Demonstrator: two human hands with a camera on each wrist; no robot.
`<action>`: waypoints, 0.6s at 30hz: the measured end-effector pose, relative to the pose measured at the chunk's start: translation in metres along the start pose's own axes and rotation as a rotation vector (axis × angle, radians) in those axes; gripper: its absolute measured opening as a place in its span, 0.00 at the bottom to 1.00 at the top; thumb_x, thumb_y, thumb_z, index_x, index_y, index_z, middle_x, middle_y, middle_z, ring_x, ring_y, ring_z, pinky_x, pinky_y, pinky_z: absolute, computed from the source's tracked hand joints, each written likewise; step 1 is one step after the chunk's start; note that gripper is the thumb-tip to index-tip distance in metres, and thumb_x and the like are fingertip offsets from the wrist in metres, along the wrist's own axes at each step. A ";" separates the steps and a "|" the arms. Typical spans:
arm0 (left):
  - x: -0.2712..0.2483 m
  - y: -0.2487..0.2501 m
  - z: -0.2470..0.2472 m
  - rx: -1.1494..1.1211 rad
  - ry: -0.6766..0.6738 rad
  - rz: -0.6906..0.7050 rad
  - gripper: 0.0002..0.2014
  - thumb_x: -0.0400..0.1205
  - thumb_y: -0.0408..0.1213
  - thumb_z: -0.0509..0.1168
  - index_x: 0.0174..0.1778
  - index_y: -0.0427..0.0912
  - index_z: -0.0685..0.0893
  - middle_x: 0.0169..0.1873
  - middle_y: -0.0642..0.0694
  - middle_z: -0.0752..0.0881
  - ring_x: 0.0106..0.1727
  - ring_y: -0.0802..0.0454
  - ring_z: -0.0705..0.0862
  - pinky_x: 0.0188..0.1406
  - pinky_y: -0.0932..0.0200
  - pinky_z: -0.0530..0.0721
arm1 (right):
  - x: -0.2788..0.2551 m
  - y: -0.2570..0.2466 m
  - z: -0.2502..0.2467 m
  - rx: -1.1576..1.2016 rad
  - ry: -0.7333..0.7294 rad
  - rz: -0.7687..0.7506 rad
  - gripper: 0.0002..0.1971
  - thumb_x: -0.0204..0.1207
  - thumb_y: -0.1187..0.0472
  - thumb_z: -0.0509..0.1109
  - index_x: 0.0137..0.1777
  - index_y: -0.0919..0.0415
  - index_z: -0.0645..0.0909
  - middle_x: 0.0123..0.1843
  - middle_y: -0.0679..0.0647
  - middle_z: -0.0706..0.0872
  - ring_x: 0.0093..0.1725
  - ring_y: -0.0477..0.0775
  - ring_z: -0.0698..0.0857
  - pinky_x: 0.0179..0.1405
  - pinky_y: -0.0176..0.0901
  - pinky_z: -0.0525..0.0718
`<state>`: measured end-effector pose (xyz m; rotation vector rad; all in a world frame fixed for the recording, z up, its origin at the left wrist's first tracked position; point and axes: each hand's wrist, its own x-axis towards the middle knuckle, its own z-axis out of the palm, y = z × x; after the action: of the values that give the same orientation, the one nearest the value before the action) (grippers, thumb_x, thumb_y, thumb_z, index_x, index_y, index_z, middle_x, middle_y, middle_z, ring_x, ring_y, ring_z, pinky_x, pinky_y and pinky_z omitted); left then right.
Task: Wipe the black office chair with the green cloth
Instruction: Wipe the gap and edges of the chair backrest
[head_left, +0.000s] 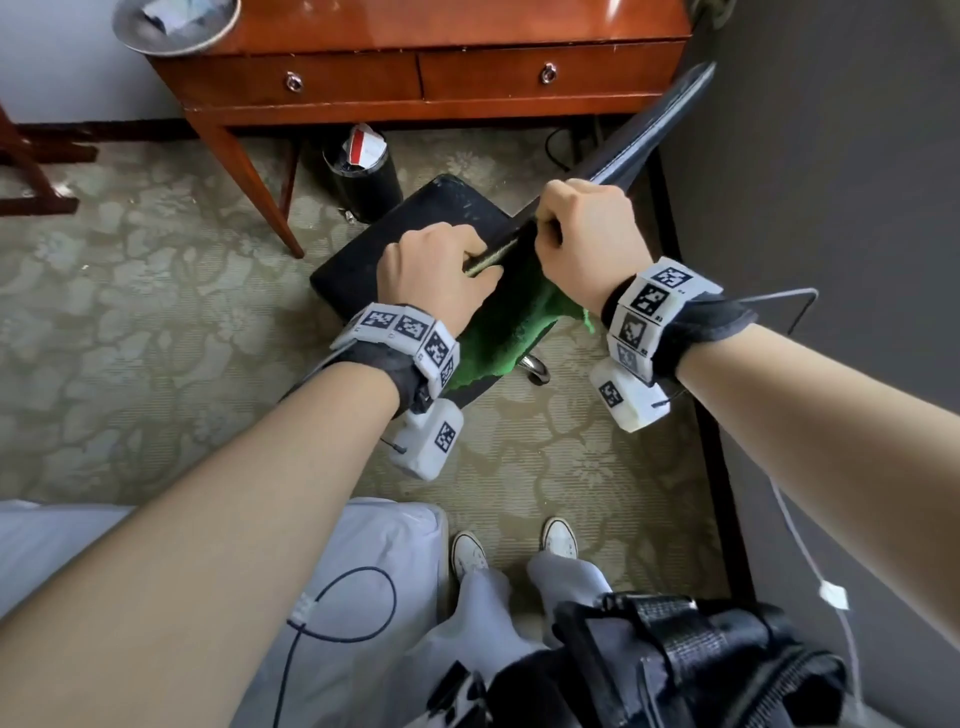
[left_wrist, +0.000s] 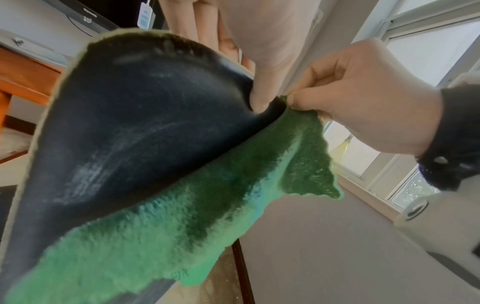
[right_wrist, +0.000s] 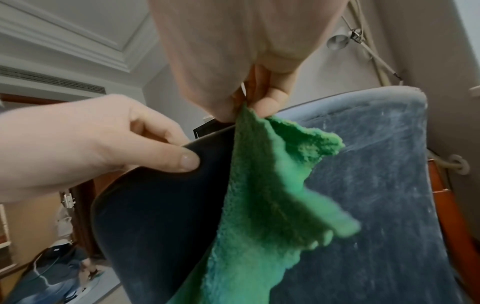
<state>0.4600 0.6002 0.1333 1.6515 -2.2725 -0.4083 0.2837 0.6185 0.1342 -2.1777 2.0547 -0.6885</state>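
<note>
A: Where is the green cloth at this point?

B: It is draped over the top edge of the black office chair backrest and hangs down the rear face. The right hand pinches one upper corner between thumb and fingertips. The rest hangs free, with a loose flap folded out to the side.

A: And the left hand?

B: It is curled over the same top edge just beside the cloth, thumb pressed on the rear face of the backrest. It grips the chair. Whether it also traps any cloth under the fingers, I cannot tell.

A: How will the cloth handle?

B: Judging by the nap and the way it sags, it is soft, light and limp, with no stiffness of its own. A corner pinch carries it but puts no pressure on the surface. For wiping, I would bunch it or lay it flat under the palm.

A: And the chair?

B: The backrest looks like a rigid shell with a smooth dark covering, showing pale smears and streaks on the rear. It probably rolls or swivels, so the steadying grip on the top edge is the right place to hold.

A: Anything else nearby?

B: A wooden desk and a small waste bin stand beyond the seat.
</note>
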 end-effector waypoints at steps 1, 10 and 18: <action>0.001 0.004 0.001 0.002 -0.006 -0.005 0.13 0.78 0.56 0.70 0.54 0.55 0.89 0.49 0.51 0.90 0.55 0.42 0.86 0.52 0.50 0.81 | -0.002 -0.003 0.002 0.014 -0.002 -0.003 0.04 0.71 0.68 0.61 0.42 0.64 0.78 0.40 0.61 0.83 0.38 0.66 0.81 0.36 0.50 0.78; -0.008 0.010 0.002 -0.053 -0.016 0.018 0.17 0.78 0.53 0.72 0.62 0.56 0.86 0.55 0.50 0.87 0.57 0.43 0.86 0.55 0.44 0.84 | 0.000 0.008 -0.009 0.004 -0.022 -0.032 0.06 0.72 0.66 0.62 0.41 0.64 0.80 0.40 0.61 0.84 0.39 0.66 0.82 0.37 0.53 0.82; -0.019 0.003 0.018 -0.045 0.035 -0.025 0.15 0.79 0.50 0.71 0.59 0.51 0.88 0.53 0.48 0.88 0.55 0.42 0.86 0.51 0.52 0.78 | -0.009 0.001 -0.001 0.029 -0.050 -0.054 0.05 0.72 0.65 0.62 0.41 0.63 0.80 0.40 0.59 0.84 0.38 0.65 0.82 0.37 0.52 0.82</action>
<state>0.4559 0.6198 0.1169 1.6542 -2.2031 -0.4294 0.2821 0.6272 0.1318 -2.2185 1.9571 -0.6574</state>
